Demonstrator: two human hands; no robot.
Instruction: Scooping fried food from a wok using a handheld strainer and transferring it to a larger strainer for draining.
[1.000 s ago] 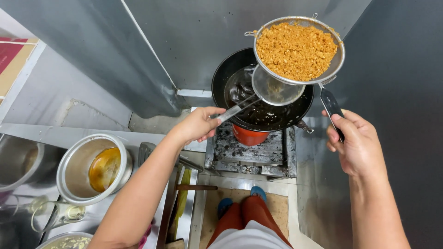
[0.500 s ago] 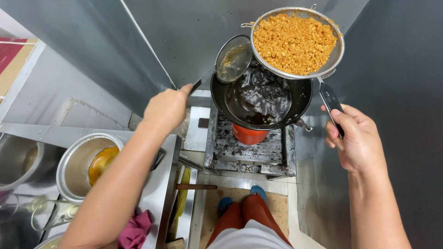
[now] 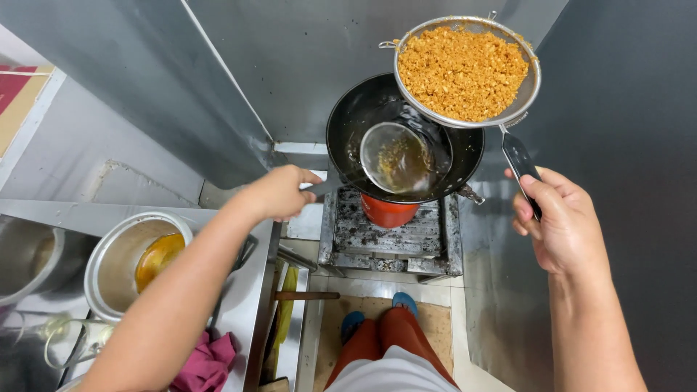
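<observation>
Steel mesh strainer of golden crumbs, gripped by its black handle in the closed right hand, hangs at the wok's one o'clock, apparently draining. Left hand, closed, dips a ladle into the oil. Steel bowl sits at eight o'clock; nothing obstructs.

Bright, even light falls from above, leaving soft glare on the steel walls and the wok's oil. Wide-angle distortion bends the edges; the lower left corner looks slightly blurred, perhaps reflections.
</observation>
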